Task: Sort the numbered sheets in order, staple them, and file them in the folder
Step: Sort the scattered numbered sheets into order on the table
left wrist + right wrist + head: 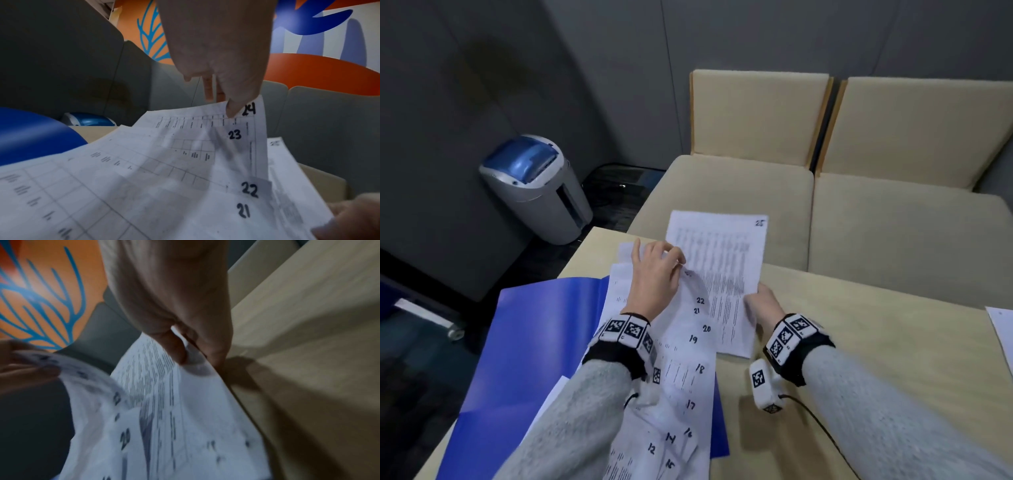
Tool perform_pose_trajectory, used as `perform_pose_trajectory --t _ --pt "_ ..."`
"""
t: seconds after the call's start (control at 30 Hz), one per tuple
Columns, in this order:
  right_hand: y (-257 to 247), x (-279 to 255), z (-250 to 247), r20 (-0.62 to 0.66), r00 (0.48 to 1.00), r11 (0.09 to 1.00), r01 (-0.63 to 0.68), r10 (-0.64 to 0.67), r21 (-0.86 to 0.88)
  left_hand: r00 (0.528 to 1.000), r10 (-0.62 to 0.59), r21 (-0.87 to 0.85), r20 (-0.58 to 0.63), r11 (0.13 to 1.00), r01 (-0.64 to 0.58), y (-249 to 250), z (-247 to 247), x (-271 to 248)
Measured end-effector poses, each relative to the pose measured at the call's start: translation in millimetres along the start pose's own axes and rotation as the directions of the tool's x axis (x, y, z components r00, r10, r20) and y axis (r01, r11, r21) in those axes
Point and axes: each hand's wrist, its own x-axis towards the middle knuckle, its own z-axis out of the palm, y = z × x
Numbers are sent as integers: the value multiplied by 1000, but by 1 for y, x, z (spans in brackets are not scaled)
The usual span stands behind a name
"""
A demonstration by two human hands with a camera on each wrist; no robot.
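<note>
A fan of numbered sheets (688,370) runs from my left forearm up to my left hand (659,265); 12 to 22 show in the head view. In the left wrist view the left hand (231,110) pinches the top corner of sheet 24 (249,109), with 23, 22 and 21 fanned below it. Sheet 25 (722,260) is held up just right of the fan, and my right hand (762,301) grips its right edge. The right thumb (174,350) presses on that sheet (195,426). An open blue folder (534,342) lies on the table under the fan.
The beige table (876,342) carries another white sheet (1001,330) at its right edge. Two beige seats (722,188) stand beyond the table's far edge. A grey and blue bin (537,188) stands on the floor at the left.
</note>
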Motion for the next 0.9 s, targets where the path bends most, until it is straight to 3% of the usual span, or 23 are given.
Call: perform_pose_trajectory --t 0.1,0.17,0.23,0.3,0.4,0.47,0.53,0.63,0.67,0.8,0.9 --pt "7 -7 9 123 991 982 -33 57 -188 984 -159 -4 84 987 160 -2 -7 -12" --pt "13 -13 11 137 988 964 -31 69 -263 916 -382 5 123 923 385 -23 -22 -38" --pt "21 -18 11 135 987 957 -51 93 -284 782 -610 21 127 790 613 -52 -44 -79" --pt "25 -24 8 127 986 955 -67 107 -291 627 -759 71 174 645 761 -77 -63 -124" --pt "26 -37 8 84 989 958 -95 122 -272 428 -826 196 367 518 832 -108 -76 -187" --pt "26 -46 10 42 993 967 -94 107 -237 352 -779 243 518 529 813 -119 -73 -217" --pt "27 -54 14 34 994 973 -97 107 -212 373 -727 251 577 592 766 -118 -64 -235" --pt "37 -58 17 47 995 980 -76 86 -183 471 -735 246 488 634 733 -107 -53 -248" --pt "39 -59 17 36 995 980 -80 88 -180 481 -741 241 469 631 737 -104 -51 -248" --pt "33 -73 11 -3 999 972 -32 32 -235 471 -731 199 493 622 757 -96 -46 -243" --pt "38 -74 5 64 995 975 -56 72 -213 446 -708 199 548 628 752 -94 -43 -238"
